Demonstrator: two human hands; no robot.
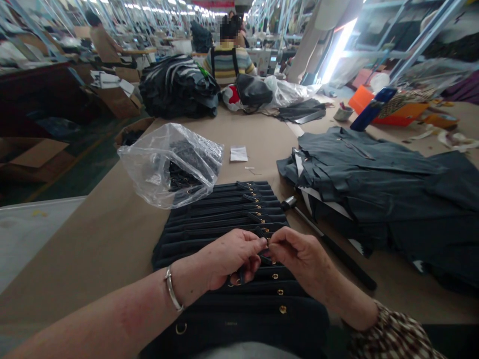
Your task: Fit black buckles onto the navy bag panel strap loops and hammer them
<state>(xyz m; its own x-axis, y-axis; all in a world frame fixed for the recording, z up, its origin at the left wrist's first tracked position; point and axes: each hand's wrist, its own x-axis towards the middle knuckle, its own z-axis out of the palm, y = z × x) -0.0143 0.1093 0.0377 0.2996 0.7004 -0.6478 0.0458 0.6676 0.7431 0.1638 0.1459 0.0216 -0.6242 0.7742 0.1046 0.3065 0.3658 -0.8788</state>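
Several dark pouch panels [224,219] lie overlapped in a row in front of me, with gold zipper sliders [280,292] along their right side. Some sliders carry a dark pull strip [254,217]; the nearest ones show bare gold. Over the row, my left hand [234,254] is closed, thumb and forefinger pinched, a small dark pull strip [239,276] in its curled fingers. My right hand [299,249] is closed in a pinch, its fingertips meeting the left ones at a small gold piece. What exactly the right fingers grip is hidden. A D-ring [181,328] sits on the nearest panel.
Behind the row, a clear plastic bag [149,159] holds dark pieces. A black-handled hammer [337,249] lies right, beside a pile of dark panels [392,184]. A small paper [238,153], an orange box [402,113] and dark bundles [179,87] stand farther back; a person [228,57] sits beyond.
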